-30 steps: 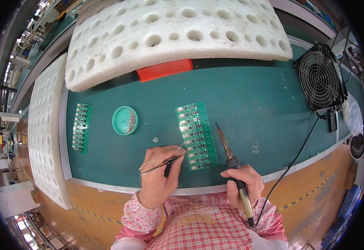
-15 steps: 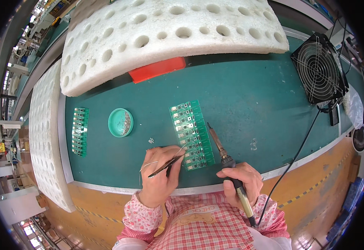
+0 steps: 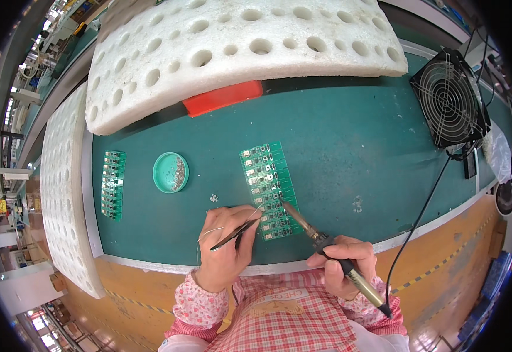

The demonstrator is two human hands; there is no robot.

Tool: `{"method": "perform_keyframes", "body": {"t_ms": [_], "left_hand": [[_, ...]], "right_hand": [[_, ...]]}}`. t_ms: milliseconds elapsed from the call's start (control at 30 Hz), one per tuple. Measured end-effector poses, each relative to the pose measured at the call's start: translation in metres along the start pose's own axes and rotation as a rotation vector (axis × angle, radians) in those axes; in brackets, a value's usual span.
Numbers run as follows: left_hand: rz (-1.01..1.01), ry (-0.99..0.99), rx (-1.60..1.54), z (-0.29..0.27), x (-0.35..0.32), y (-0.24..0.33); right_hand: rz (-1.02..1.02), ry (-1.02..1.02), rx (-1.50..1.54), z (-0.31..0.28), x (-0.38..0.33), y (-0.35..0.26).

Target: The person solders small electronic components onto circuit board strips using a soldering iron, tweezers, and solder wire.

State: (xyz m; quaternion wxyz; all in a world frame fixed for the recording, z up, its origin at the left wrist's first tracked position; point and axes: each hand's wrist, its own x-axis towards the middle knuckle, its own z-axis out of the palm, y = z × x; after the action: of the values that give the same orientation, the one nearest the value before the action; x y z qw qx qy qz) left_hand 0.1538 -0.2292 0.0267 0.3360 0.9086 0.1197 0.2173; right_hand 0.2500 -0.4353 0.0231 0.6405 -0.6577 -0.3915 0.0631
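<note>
Left hand [image 3: 227, 249] at lower centre of the frame, fingers closed around dark tweezers [image 3: 236, 233], which point up-right toward the near end of a green circuit board panel [image 3: 269, 189]; a thin strand of solder wire [image 3: 209, 233] curls off the same hand, its far end too fine to follow. Right hand [image 3: 342, 263] at lower right of centre, closed in a fist on the handle of a soldering iron [image 3: 317, 236]; the iron slants up-left, tip touching or just above the lower part of the board panel, cannot tell which. The panel lies on the green worktop [image 3: 350, 146] at centre frame, tilted, a strip of small identical boards running from upper centre down to the hands. A black cable [image 3: 420, 217] runs from the iron's rear end up toward the right. A few tiny loose parts [image 3: 213, 198] sit on the mat just left of the panel. Round green dish [image 3: 171, 172] with small metal bits left of centre, well apart from the hands. Second narrow green board strip [image 3: 112, 184] at far left of the mat. White foam trays with round holes: one large [image 3: 232, 47] across the top, another [image 3: 62, 193] down the left edge. Red flat piece [image 3: 222, 98] under the top foam tray. Black wire-grille fan [image 3: 448, 97] at upper right. Pink floral sleeves and a red checked apron [image 3: 285, 320] at the bottom edge.
</note>
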Motion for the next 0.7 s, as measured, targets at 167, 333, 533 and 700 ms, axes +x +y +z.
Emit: {"method": "perform_keyframes", "body": {"t_ms": [167, 333, 533, 700], "left_hand": [[0.000, -0.003, -0.014, 0.000, 0.001, 0.001], [0.000, -0.005, -0.022, -0.001, 0.001, 0.001], [0.011, 0.004, -0.032, 0.000, 0.001, 0.001], [0.004, 0.007, -0.040, 0.000, 0.000, 0.000]], "right_hand": [[-0.022, -0.094, 0.113, 0.000, 0.007, -0.001], [-0.024, -0.124, 0.122, 0.001, 0.008, -0.001], [-0.017, -0.107, 0.160, 0.002, 0.005, 0.004], [-0.018, -0.137, 0.122, 0.001, 0.010, 0.000]]}}
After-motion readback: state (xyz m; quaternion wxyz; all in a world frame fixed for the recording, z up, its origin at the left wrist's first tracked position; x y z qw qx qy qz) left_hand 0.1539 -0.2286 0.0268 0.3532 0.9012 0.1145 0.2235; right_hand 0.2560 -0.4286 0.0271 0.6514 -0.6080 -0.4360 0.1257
